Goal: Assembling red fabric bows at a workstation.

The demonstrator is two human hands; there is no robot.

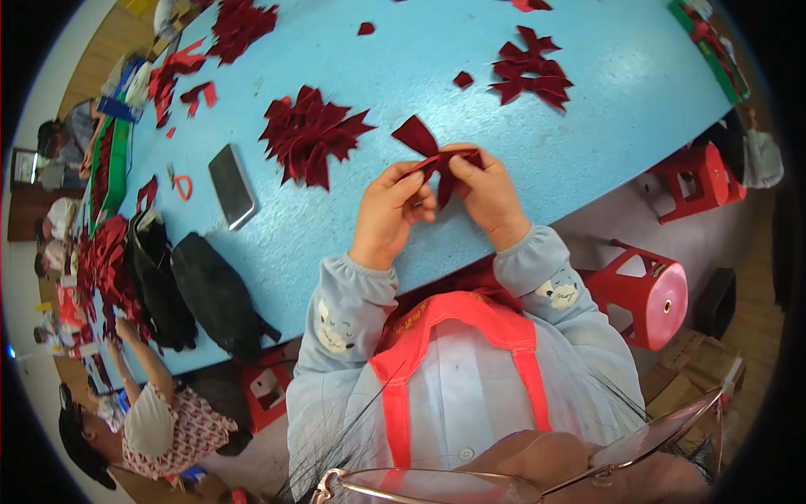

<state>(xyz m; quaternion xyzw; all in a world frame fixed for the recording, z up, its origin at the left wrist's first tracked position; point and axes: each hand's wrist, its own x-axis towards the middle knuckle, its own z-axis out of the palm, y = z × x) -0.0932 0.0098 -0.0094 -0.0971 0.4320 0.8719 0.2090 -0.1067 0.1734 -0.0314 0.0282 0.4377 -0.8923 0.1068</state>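
A dark red ribbon bow (pixel 417 134) is held between both hands just above the near edge of the blue table (pixel 336 244). My left hand (pixel 390 202) pinches the bow's left side between thumb and fingers. On the bow's right loop, my right hand (pixel 487 189) is closed with the thumb on top. One ribbon tail points up and away, and another hangs down between the hands. Beyond my left hand lies a pile of dark red bows (pixel 311 134). A smaller group of bows (pixel 531 71) rests farther off to the right.
A phone (pixel 231 185), orange-handled scissors (pixel 181 185) and two black pouches (pixel 217 290) lie to the left. More red ribbon (pixel 109 260) is heaped near a green tray (pixel 107 172). Red stools (pixel 646 298) stand at the right. A co-worker (pixel 159 420) sits at the lower left.
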